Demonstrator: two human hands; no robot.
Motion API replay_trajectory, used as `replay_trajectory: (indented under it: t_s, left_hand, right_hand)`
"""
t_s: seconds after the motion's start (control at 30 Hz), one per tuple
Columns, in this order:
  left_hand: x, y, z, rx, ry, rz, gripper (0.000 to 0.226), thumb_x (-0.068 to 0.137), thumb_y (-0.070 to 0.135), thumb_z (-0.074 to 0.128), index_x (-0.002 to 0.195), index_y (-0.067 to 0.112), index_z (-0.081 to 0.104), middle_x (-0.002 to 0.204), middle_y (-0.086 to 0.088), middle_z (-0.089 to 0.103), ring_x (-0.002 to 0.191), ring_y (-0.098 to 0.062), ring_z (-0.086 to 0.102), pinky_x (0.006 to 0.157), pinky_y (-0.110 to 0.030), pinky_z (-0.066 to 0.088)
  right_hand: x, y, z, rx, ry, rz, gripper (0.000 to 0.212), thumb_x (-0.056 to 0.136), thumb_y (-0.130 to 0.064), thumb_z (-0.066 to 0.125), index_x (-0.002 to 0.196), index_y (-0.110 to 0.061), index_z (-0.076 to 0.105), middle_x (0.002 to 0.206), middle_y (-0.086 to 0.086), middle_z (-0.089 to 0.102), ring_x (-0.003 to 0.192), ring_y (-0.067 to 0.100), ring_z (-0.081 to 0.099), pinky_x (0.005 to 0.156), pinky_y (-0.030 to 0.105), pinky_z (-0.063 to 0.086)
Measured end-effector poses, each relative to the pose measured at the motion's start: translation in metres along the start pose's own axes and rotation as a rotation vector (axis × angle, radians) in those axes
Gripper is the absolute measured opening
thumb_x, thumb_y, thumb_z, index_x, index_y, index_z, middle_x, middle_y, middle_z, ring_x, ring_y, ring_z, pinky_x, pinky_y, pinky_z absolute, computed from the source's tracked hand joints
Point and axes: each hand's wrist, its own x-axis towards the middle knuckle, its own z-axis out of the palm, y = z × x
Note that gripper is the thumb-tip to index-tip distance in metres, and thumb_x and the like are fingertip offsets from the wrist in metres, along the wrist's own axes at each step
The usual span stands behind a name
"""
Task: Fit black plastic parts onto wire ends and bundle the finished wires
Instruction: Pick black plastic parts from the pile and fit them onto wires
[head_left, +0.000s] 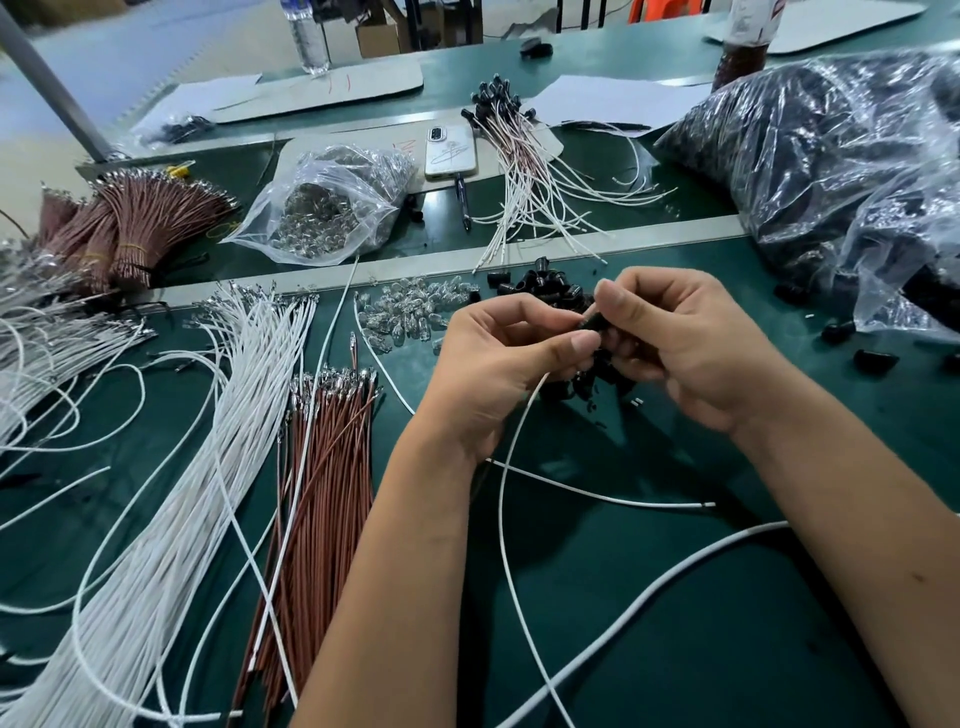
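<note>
Right now my two hands meet at the centre of the frame, just above a loose heap of black plastic parts (550, 291) on the green bench (675, 597). My right hand (691, 343) pinches one black part (592, 322) between thumb and fingertips, and my left hand (498, 364) has its fingers curled in against that same part, with a white wire (506, 499) running out from under the palm and looping down toward the lower edge of the frame. I judge I am seating the wire end in the part; the joint itself is hidden by my fingers, so I cannot tell how far in it sits.

The wire looks thin, light and limp, so I would take it close behind its tip, where it will not buckle. The part looks small, hard and smooth, liable to slip or roll, so a firm pinch on its sides suits it.

Unfitted white wires (208, 415) and brown wires (322, 467) fan across the left of the frame. Wires already fitted with black parts (514, 156) lie at upper centre, not yet tied. A large bag of black parts (831, 156) fills the upper right.
</note>
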Motion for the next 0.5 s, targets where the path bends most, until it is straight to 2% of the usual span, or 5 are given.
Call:
replay_trajectory:
  t_s: [0.2,0.27,0.37,0.43,0.5]
  left_hand:
    - [0.0,-0.003,-0.001,0.019,-0.002,0.01,0.016,0.065,0.004,0.08,0.064,0.017,0.071,0.071,-0.008,0.073,0.058,-0.015,0.067,0.058,-0.021,0.053]
    - [0.002,-0.004,-0.002,0.053,0.021,0.02,0.022,0.07,-0.001,0.079,0.062,0.018,0.071,0.072,-0.008,0.073,0.058,-0.016,0.066,0.06,-0.022,0.054]
    - [0.004,-0.006,-0.003,0.119,0.056,0.034,0.026,0.078,-0.007,0.077,0.067,0.015,0.069,0.072,-0.01,0.071,0.059,-0.017,0.064,0.062,-0.024,0.054]
    - [0.005,-0.006,-0.003,0.183,0.051,0.034,0.016,0.081,-0.005,0.077,0.078,0.007,0.068,0.07,-0.012,0.07,0.06,-0.018,0.062,0.062,-0.024,0.053]
    - [0.004,-0.007,-0.001,0.222,0.036,0.037,0.011,0.082,0.0,0.079,0.086,0.002,0.068,0.071,-0.017,0.07,0.061,-0.02,0.061,0.061,-0.025,0.05]
  right_hand:
    - [0.0,0.002,-0.001,0.025,-0.025,0.031,0.03,0.084,-0.035,0.073,0.072,-0.008,0.067,0.059,0.003,0.055,0.052,0.01,0.044,0.038,0.016,0.032]
    - [0.0,0.003,-0.001,-0.14,0.013,-0.047,0.034,0.092,-0.036,0.071,0.071,-0.01,0.065,0.057,0.001,0.053,0.049,0.012,0.042,0.038,0.019,0.033]
    - [0.001,0.006,-0.001,-0.516,0.007,-0.173,0.044,0.105,-0.038,0.056,0.069,-0.014,0.049,0.056,-0.009,0.046,0.048,0.007,0.038,0.045,0.019,0.032]
    - [0.002,0.009,0.0,-0.625,-0.006,-0.195,0.044,0.107,-0.038,0.048,0.068,-0.019,0.043,0.057,-0.013,0.042,0.053,0.003,0.035,0.05,0.02,0.031]
    - [0.002,0.01,0.0,-0.66,-0.007,-0.207,0.044,0.107,-0.039,0.047,0.066,-0.023,0.047,0.058,-0.011,0.045,0.057,0.005,0.037,0.054,0.027,0.032]
